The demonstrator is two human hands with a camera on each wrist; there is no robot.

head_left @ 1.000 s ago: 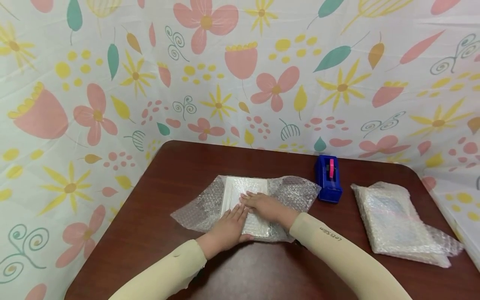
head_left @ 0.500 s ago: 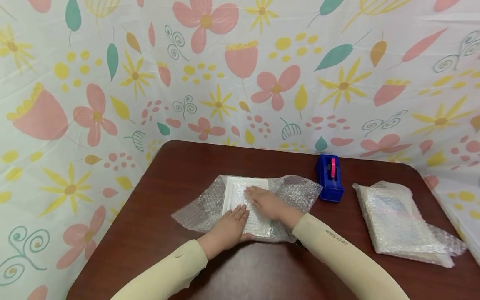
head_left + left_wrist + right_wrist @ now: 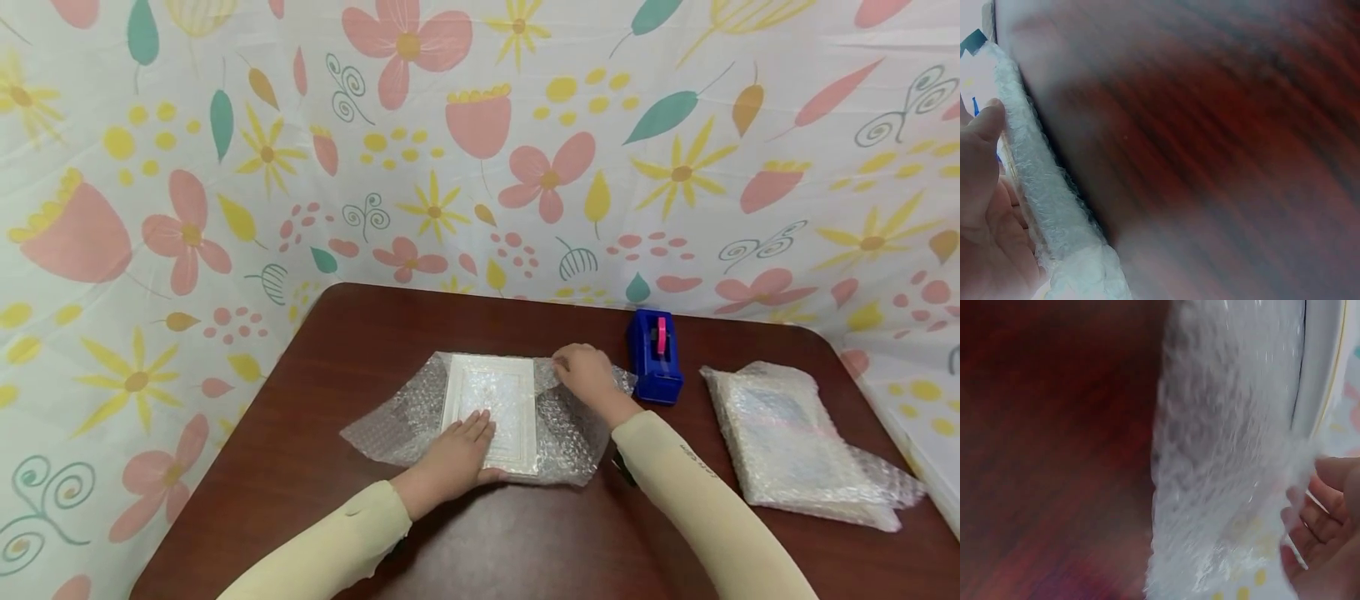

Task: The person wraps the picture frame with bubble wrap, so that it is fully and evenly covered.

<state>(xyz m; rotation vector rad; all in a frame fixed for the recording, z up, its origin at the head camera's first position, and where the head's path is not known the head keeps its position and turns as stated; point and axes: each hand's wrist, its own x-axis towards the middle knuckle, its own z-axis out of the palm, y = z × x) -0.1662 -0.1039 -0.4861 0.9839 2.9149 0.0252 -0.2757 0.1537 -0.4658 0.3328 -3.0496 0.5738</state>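
Note:
A white picture frame (image 3: 521, 408) lies near the table's middle on a sheet of bubble wrap (image 3: 570, 437) that spreads out at both sides. My left hand (image 3: 453, 457) rests flat on the frame's lower left part, fingers straight. In the left wrist view, that hand's thumb (image 3: 991, 119) lies along the wrapped edge. At the upper right of the frame, my right hand (image 3: 588, 375) pinches the right flap of the wrap. The right wrist view shows the flap (image 3: 1222, 425) lifted, with the thumb and fingertips of the right hand (image 3: 1329, 519) at its edge.
A blue tape dispenser (image 3: 656, 367) with a pink roll stands just right of the wrap. Farther right lies a bubble-wrapped flat package (image 3: 783, 450) on the brown table (image 3: 360, 325). A floral curtain (image 3: 480, 200) hangs behind the table.
My right hand has left the frame's surface, moved right and taken hold of the wrap's right flap, which is now drawn up. The left hand stays in place.

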